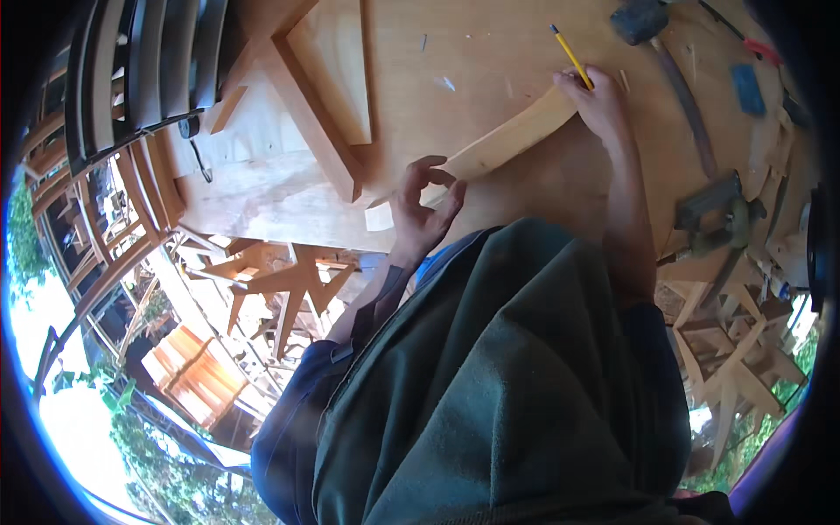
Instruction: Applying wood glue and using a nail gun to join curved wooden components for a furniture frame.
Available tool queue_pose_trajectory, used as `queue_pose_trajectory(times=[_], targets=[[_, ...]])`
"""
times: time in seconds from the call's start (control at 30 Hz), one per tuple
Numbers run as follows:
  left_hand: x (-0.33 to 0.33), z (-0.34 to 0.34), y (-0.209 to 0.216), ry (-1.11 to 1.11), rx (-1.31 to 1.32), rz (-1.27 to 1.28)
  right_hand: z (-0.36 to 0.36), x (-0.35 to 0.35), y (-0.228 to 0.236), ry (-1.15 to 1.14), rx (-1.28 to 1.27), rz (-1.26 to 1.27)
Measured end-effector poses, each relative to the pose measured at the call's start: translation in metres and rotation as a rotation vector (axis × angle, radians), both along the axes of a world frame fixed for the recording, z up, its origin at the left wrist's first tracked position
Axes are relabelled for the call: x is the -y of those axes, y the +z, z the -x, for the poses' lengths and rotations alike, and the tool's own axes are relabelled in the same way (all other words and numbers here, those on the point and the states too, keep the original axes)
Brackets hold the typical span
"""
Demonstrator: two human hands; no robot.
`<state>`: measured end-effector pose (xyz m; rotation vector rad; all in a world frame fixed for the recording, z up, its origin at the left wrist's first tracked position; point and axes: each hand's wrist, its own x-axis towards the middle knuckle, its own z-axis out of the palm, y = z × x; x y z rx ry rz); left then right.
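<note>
A pale, curved wooden piece lies on the wooden tabletop, slanting from my left hand up to my right. My right hand is closed on a yellow pencil at the far right end of the piece. The pencil's dark end points up and to the left; its tip is hidden by the hand. Over the near left end of the same piece is my left hand, thumb and fingers bent and apart, with a gap between them. Whether it presses on the wood cannot be made out.
A brown wooden frame lies left of the curved piece. A dark-headed mallet, a blue block and a dark power tool are on the right. Wooden slats stand at far left. Star-shaped wooden parts are below the table edge.
</note>
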<state>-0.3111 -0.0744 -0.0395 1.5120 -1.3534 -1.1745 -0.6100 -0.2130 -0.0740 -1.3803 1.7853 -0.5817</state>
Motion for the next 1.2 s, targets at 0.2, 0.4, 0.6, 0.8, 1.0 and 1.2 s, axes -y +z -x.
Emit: queue_pose_trajectory(times=[0.2,0.4,0.6,0.8,1.0,1.2], targets=[[-0.108,-0.090,-0.050,1.004,-0.142,-0.464,0.025,-0.013,-0.041,-0.039,0.340,-0.165],[-0.104,-0.108,-0.059,0.928,-0.228,-0.367,0.003,-0.088,-0.042,0.123,0.225,-0.161],[-0.083,-0.151,-0.098,0.972,0.018,-0.185,-0.043,-0.168,-0.032,0.138,0.334,-0.160],[-0.061,-0.148,0.006,0.888,-0.124,0.328,-0.011,-0.180,-0.019,-0.111,0.300,0.073],[0.008,-0.114,0.142,0.218,0.007,0.904,0.034,-0.176,0.005,-0.415,0.566,0.242],[0.055,0.043,0.115,-0.563,0.527,0.596,0.042,-0.187,0.001,-0.570,0.669,0.305]])
